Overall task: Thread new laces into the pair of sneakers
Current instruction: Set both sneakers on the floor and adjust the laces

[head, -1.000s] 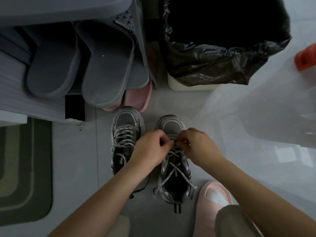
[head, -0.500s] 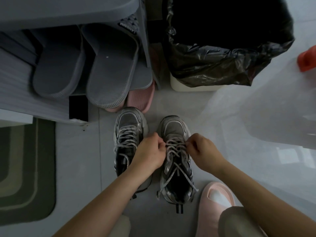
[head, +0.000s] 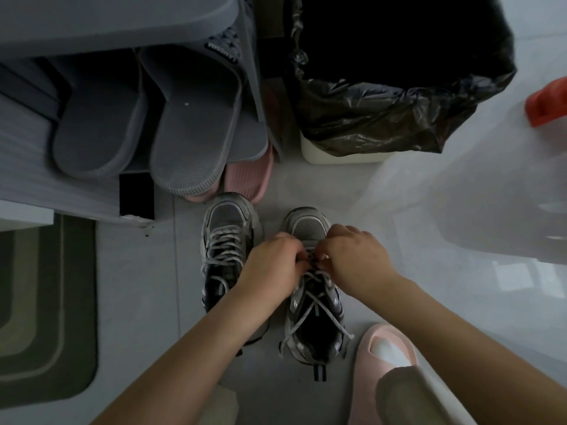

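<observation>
- Both hands have drawn together since half a second ago: left hand (head: 273,265) and right hand (head: 352,259) now meet over the front eyelets of one sneaker (head: 308,230) on the floor (head: 138,302), each pinching the lace (head: 319,311).
- Probably snugging a crossing; the upper lace lies slack. The other sneaker (head: 227,240) looks laced.
- The bin (head: 337,154) holds a black bag (head: 383,118), its inside too dark to read; the shelf (head: 92,19) holds grey slippers (head: 196,124).

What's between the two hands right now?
In the head view, only the grey lace of the right-hand sneaker spans the gap between the left hand and right hand; both pinch it.
</observation>
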The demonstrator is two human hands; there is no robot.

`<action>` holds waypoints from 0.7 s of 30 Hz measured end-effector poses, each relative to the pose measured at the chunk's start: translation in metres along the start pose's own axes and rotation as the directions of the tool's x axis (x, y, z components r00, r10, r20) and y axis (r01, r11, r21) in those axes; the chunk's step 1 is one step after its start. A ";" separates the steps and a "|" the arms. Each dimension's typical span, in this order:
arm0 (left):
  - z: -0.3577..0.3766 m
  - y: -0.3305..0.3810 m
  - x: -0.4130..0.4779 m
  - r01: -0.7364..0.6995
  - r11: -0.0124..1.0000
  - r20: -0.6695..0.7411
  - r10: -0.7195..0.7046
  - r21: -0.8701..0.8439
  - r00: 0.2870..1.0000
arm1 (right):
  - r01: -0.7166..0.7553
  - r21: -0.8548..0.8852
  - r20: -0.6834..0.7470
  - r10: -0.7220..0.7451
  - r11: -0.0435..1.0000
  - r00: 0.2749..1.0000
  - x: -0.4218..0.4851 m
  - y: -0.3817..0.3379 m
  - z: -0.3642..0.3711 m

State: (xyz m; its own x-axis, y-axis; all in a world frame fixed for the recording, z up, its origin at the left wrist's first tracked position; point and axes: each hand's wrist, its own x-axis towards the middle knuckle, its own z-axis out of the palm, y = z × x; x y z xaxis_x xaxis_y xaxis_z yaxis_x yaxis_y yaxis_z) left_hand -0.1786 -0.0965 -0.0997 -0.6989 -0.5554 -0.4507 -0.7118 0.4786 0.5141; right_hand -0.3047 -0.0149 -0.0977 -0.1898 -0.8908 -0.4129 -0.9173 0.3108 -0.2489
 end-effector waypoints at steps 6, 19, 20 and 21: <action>-0.002 -0.001 0.000 -0.027 0.995 0.045 0.022 0.100 0.999 | 0.019 -0.052 0.043 -0.016 0.998 0.999 0.002 -0.005 0.001; 0.015 -0.013 -0.022 0.140 0.977 -0.087 -0.155 -0.159 0.984 | -0.234 0.428 0.000 0.260 0.873 0.966 -0.026 0.012 0.026; 0.014 -0.014 -0.022 0.105 0.986 -0.086 -0.117 -0.133 0.989 | -0.171 0.350 -0.040 0.197 0.921 0.979 -0.026 0.013 0.024; 0.013 -0.014 -0.022 0.058 0.992 -0.088 -0.068 -0.115 0.994 | -0.093 0.256 -0.084 0.119 0.962 0.989 -0.025 0.015 0.024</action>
State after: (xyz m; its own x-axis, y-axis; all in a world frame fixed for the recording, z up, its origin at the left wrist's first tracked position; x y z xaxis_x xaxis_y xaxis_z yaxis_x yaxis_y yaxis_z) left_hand -0.1546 -0.0825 -0.1063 -0.6401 -0.6440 -0.4189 -0.7382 0.3647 0.5675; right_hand -0.3057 0.0202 -0.1117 -0.3262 -0.8724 -0.3640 -0.7749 0.4673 -0.4256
